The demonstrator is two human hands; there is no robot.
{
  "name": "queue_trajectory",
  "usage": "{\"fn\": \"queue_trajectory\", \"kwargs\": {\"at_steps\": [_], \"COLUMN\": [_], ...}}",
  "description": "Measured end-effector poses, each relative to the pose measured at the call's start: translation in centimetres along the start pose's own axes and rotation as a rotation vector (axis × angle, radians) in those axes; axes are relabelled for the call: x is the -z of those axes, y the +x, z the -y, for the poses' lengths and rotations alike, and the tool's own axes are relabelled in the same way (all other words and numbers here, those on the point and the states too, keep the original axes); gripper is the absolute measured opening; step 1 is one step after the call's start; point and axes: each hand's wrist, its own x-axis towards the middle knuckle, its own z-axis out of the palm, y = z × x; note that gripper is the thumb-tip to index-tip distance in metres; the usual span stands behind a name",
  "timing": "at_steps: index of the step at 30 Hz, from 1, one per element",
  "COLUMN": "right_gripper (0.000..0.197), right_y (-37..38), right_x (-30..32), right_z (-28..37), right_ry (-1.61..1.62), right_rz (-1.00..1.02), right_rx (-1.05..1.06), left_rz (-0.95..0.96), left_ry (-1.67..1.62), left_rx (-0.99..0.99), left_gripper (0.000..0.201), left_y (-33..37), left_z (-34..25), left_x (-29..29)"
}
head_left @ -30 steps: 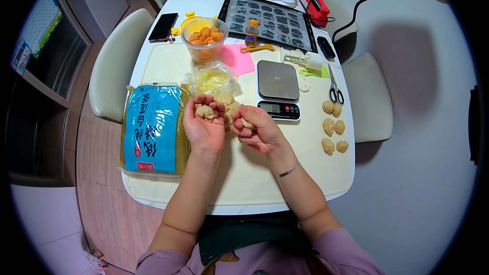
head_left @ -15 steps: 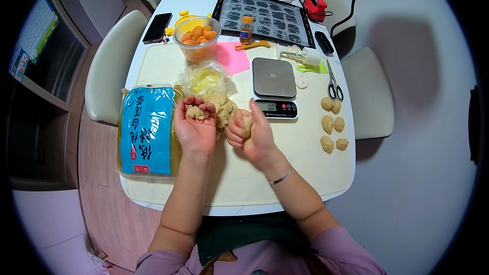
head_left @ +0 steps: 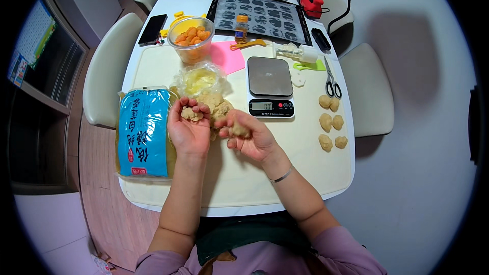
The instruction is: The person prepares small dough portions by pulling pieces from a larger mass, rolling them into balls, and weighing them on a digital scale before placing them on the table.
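Observation:
My left hand (head_left: 189,130), palm up, cups a small crumbly lump of pale dough (head_left: 192,114) with its fingers curled round it. My right hand (head_left: 250,137) holds another piece of dough (head_left: 239,130) between thumb and fingers, slightly blurred. Behind both hands lies a larger rough mound of dough (head_left: 216,104), partly hidden by them. Just beyond my right hand stands a digital kitchen scale (head_left: 270,77) with a bare steel plate. To the right on the cream mat, several round dough pieces (head_left: 326,122) sit in two columns.
A blue-labelled bag (head_left: 145,132) lies left of my left arm. Further back are crumpled plastic film (head_left: 201,80), a tub of orange balls (head_left: 191,40), a small bottle (head_left: 241,29), scissors (head_left: 332,84), a phone (head_left: 153,29) and a lined baking tray (head_left: 260,16).
My right hand has loosened from a fist round its dough, which now shows more between thumb and fingers. My left hand still cups its lump. The whole view has shifted slightly.

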Motion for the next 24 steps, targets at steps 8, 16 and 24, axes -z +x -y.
{"fn": "queue_trajectory", "kwargs": {"at_steps": [8, 16, 24], "right_gripper": [0.030, 0.052, 0.039], "right_y": [-0.1, -0.1, -0.1], "right_x": [0.4, 0.0, -3.6], "right_z": [-1.0, -0.4, 0.5], "right_ry": [-0.197, -0.119, -0.005], "right_rz": [0.036, -0.018, -0.179], "right_rx": [-0.050, 0.070, 0.013], "left_rz": [0.003, -0.002, 0.011], "left_ry": [-0.019, -0.027, 0.000], "left_rx": [0.003, 0.001, -0.022], "left_gripper": [0.011, 0.010, 0.011], "left_y": [-0.3, -0.3, -0.3], "left_z": [0.0, 0.0, -0.4], "left_x": [-0.4, -0.5, -0.5]}}
